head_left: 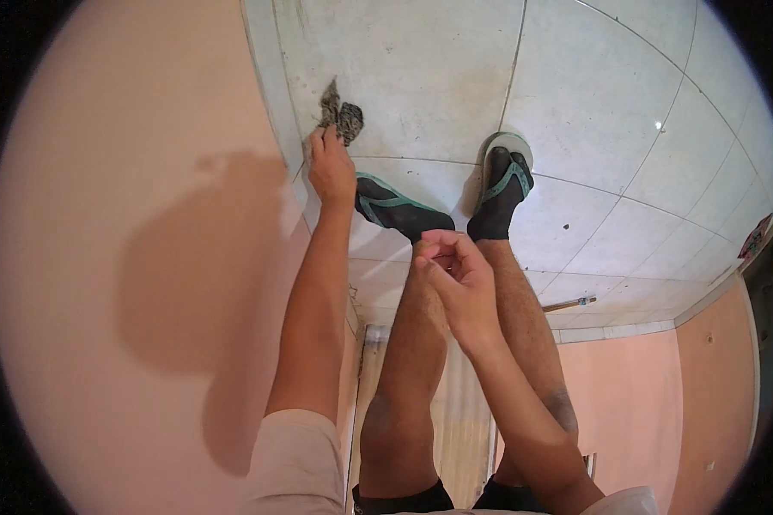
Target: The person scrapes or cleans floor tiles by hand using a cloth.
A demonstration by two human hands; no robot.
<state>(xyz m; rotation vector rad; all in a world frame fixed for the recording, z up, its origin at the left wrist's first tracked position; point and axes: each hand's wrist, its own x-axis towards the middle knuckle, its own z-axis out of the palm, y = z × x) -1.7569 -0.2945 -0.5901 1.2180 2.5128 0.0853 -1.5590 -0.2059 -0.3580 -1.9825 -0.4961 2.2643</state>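
At the foot of the wall, my left hand (pixel 331 167) reaches down to the tiled floor with its fingers closed on a crumpled dark grey rag (pixel 349 123). The rag lies bunched on the tile, one end sticking out past my fingertips; part of it is hidden under them. My right hand (pixel 457 279) hovers above my lower legs, apart from the rag. Its fingers are curled in with the thumb against them, and whatever may be in that pinch is too small to make out.
A pink wall (pixel 146 172) rises close on the left, with a white tile skirting (pixel 270 94) along its base. My feet, in black socks and green-strapped flip-flops (pixel 511 176), stand on white floor tiles (pixel 593 112). A thin stick (pixel 571 304) lies behind my legs, near dark specks.
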